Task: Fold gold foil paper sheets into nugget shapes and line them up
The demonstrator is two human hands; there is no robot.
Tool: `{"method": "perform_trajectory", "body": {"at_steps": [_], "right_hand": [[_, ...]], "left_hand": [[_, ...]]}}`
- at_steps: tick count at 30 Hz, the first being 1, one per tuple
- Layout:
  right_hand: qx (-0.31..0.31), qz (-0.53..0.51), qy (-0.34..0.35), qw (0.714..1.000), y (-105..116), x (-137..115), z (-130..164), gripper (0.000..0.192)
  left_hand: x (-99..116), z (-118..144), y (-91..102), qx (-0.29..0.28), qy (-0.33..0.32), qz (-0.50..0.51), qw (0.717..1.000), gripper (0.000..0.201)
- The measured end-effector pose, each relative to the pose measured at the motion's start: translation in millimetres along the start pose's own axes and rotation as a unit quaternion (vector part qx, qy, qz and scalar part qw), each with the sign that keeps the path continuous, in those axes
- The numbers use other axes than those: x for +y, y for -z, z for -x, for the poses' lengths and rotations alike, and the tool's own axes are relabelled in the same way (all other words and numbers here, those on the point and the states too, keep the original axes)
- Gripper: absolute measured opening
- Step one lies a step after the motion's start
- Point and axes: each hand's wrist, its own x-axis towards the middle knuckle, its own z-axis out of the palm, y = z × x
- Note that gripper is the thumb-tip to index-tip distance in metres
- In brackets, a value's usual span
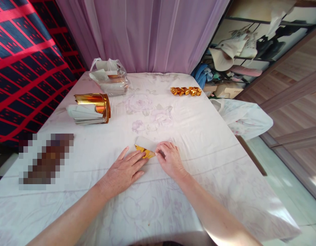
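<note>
Your left hand (126,169) lies flat, fingers spread, pinning the gold paper (145,149) to the surface (194,136); your right hand (170,158) pinches its edge.

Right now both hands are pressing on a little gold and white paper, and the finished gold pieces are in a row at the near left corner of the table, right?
Not quite. Both hands, left hand and right hand, do press on the gold and white paper, but the head view shows the finished gold pieces in a row at the table's far right side.

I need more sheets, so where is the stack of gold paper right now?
The stack of gold paper sits at the table's left side, just in front of the plastic bag.
</note>
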Motion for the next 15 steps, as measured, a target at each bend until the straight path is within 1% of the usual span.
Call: {"method": "perform_trajectory", "body": {"at_steps": [2,6,8,10,13,15], "right_hand": [[-0.004,0.002,0.009,1.000,0.1,0.1,0.4,0.016],[-0.016,0.024,0.043,0.999,-0.2,-1.2,1.4,0.028],[-0.019,0.038,0.048,0.998,-0.4,-3.8,1.7,0.029],[-0.015,0.047,0.043,0.998,-1.0,-7.8,1.7,0.022],[0.000,0.061,0.028,0.998,-3.5,-14.2,1.6,0.004],[0.010,0.070,0.018,0.997,-5.8,-16.3,1.5,0.005]], "left_hand": [[-1.3,1.0,-0.8,-0.002,-0.002,-0.004,1.000,0.040],[0.7,-0.5,0.2,0.006,0.000,-0.008,1.000,0.036],[2.2,-2.0,1.5,0.009,0.003,-0.005,1.000,0.033],[3.2,-3.1,2.6,0.010,0.006,-0.001,1.000,0.032],[3.4,-3.7,2.5,0.007,0.008,-0.001,1.000,0.032],[3.1,-3.7,1.7,0.004,0.008,0.000,1.000,0.033]]}}
